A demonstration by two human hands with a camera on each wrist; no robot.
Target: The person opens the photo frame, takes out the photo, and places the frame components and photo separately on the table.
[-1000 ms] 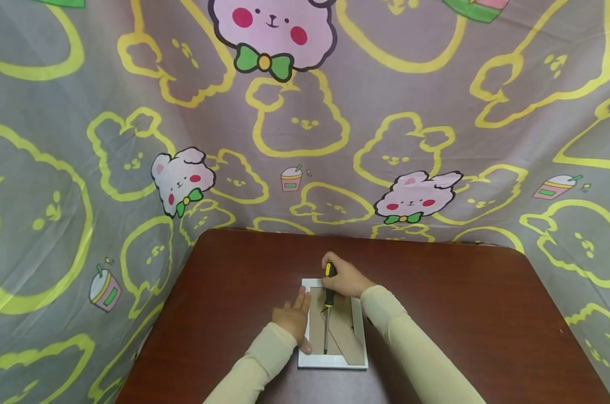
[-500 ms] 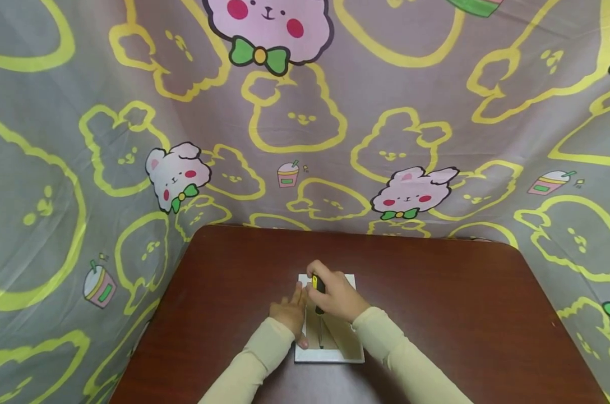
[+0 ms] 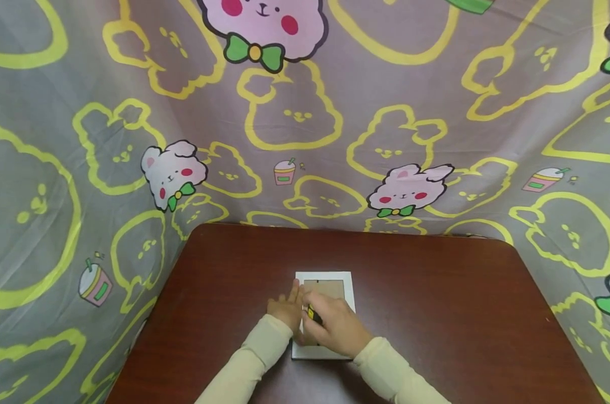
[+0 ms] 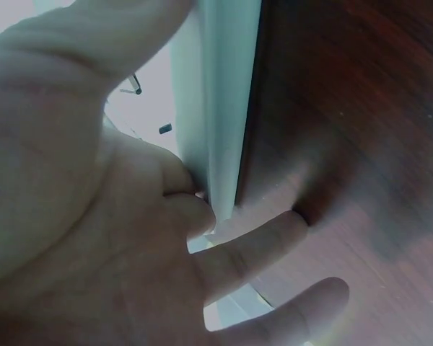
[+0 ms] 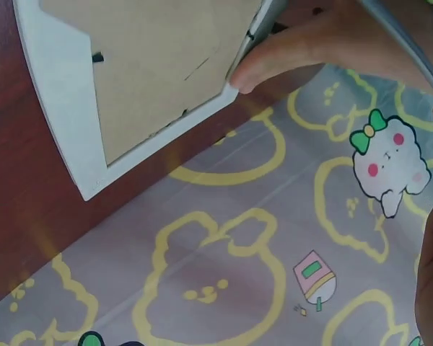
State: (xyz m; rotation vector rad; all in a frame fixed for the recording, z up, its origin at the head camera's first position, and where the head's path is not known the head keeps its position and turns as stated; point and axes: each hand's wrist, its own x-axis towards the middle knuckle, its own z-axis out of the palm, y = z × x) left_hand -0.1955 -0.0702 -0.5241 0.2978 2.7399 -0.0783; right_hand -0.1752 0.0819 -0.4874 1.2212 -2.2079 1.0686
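Observation:
A white picture frame [image 3: 349,289] lies back side up on the table, its tan backing board [image 5: 166,65] showing. My left hand [image 3: 285,311] rests along the frame's left edge with fingers stretched out. In the left wrist view, two fingers of the left hand [image 4: 137,216] spread past the frame's side rail [image 4: 220,94] toward the table. My right hand [image 3: 337,325] grips the black and yellow handle of a screwdriver [image 3: 313,315] over the frame's left half. The screwdriver's metal shaft [image 5: 411,54] runs toward the left hand in the right wrist view; its tip is out of view there.
Small black tabs [image 5: 97,57] sit at the inner edge of the frame. The brown wooden table [image 3: 446,297] extends around it. A grey curtain [image 3: 411,84] with yellow outlines and rabbit prints hangs behind the table and along its sides.
My right hand has moved left and nearer to me with the screwdriver, whose handle now sits lower beside the left hand. The left hand stays on the frame. The head view has shifted slightly.

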